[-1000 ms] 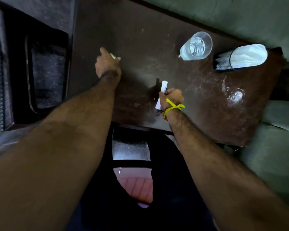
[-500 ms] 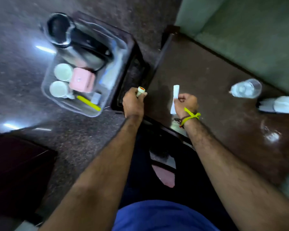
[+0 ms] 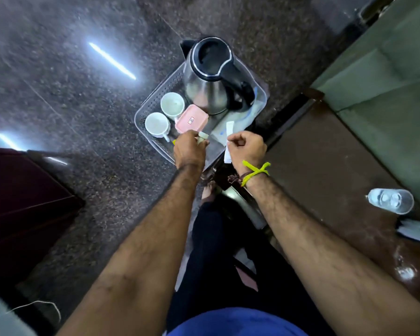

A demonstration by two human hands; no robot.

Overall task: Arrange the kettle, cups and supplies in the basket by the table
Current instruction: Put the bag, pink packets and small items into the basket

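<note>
A clear plastic basket sits on the stone floor beside the table. In it stand a steel kettle with a black lid, two white cups and a pink lidded box. A clear bag lies at the basket's right side. My left hand hovers over the basket's near edge, closed on a small pale tube. Beside it, my right hand is closed on a white sachet that sticks out above and below the fist.
The dark brown table lies to the right, bearing an upturned clear glass and a white napkin holder. A green sofa stands beyond it. A dark maroon cabinet is at the left.
Both hands have swung left from over the table to above the basket, each keeping hold of its item. The view turned with them, bringing the basket to the centre.
</note>
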